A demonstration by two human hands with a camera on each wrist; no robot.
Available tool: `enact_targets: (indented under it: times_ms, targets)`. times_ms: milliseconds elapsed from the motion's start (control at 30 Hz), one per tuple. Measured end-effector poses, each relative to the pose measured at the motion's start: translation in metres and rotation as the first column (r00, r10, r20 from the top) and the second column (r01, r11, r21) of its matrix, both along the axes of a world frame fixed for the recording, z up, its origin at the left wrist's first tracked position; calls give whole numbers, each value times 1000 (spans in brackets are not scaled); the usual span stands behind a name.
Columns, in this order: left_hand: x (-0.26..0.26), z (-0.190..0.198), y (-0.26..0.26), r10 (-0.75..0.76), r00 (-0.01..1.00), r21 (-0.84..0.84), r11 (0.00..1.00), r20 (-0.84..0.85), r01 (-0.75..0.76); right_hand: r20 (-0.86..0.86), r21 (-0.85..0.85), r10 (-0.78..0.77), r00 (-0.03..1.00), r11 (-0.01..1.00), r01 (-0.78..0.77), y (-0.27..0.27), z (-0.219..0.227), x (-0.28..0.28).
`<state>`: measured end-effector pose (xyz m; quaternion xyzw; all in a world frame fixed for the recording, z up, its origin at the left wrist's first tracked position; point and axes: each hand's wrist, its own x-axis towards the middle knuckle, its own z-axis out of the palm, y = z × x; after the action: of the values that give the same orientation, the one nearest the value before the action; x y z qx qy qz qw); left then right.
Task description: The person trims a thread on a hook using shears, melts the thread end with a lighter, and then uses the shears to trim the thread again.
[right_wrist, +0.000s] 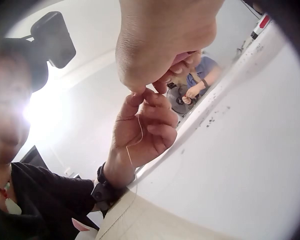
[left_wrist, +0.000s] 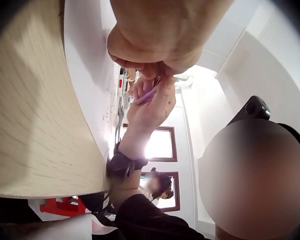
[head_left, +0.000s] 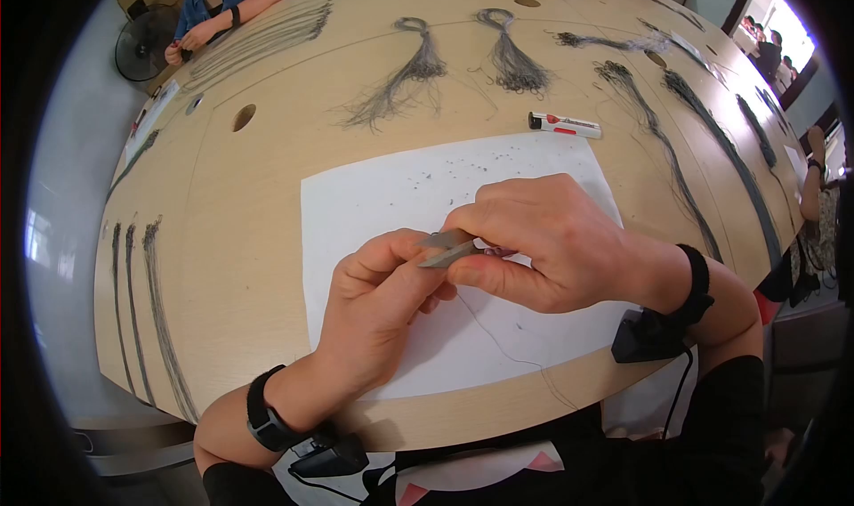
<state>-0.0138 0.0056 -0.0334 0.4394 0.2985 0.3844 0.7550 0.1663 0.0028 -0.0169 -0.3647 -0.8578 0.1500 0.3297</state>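
**Both hands pinched on a thin wire over the white sheet**

I read this as the working step itself: my left hand [head_left: 378, 306] has thumb and fingers curled, pinching a small grey tool [head_left: 447, 248], flat and metallic-looking, held level just above the white paper sheet [head_left: 356, 203]. My right hand [head_left: 543, 243] is curled too, fingertips closed tight against the tool's far end, with something purple showing between them; I can't tell what that is. A thin wire [head_left: 498, 341] trails from the pinch down across the sheet toward the table edge. The right wrist view shows the same strand [right_wrist: 135, 145] hanging past the left hand's palm.

My judgement: the wire end is being trimmed or stripped at the tool. The next move calls for a steady pinch on both sides and a short pull apart, keeping the strand from slipping out of the fingertips.

Around:
- small dark specks [head_left: 445, 172] scattered on the upper part of the sheet, probably offcuts
- a white pen-like marker [head_left: 565, 125] just beyond the sheet
- wire bundles [head_left: 409, 70] fanned out mid-table, more long bundles [head_left: 156, 310] along the left edge and down the right side
- the wooden table [head_left: 240, 239], with another person seated at the far end [head_left: 218, 8]

Nothing stands between the hands and the sheet. The loose tail of wire runs off the table edge toward my lap and could snag there.
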Motion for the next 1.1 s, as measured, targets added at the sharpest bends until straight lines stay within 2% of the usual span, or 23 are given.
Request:
enact_targets:
  times_ms: [500,567,600,667,767,833,967,1100]
  targets:
    - [-2,-2,1,19,1000,22,1000,2,-19,-29,12,-21,999,1000,21,0,-4,0]
    - [-1,-2,2,5,1000,41,999,12,-5,-238,41,-14,971,999,25,3,-10,-2]
    - [0,-1,1,27,1000,55,998,12,-27,-238,42,-14,971,999,24,2,-6,-1]
    - [1,-1,1,50,999,69,996,12,-51,-278,-301,-99,956,954,11,-4,9,2]
    - [0,-3,1,42,999,104,994,6,-42,-259,-396,-129,957,918,17,-10,16,-2]
    - [0,-4,1,20,998,191,981,-56,-9,-295,-353,-125,947,936,14,-11,7,-4]
    - [0,0,-2,11,997,180,984,-73,3,-306,-248,-89,948,969,10,-9,3,-4]
    - [1,1,0,63,997,131,990,-53,-56,-282,-278,-86,956,960,4,-8,4,-2]
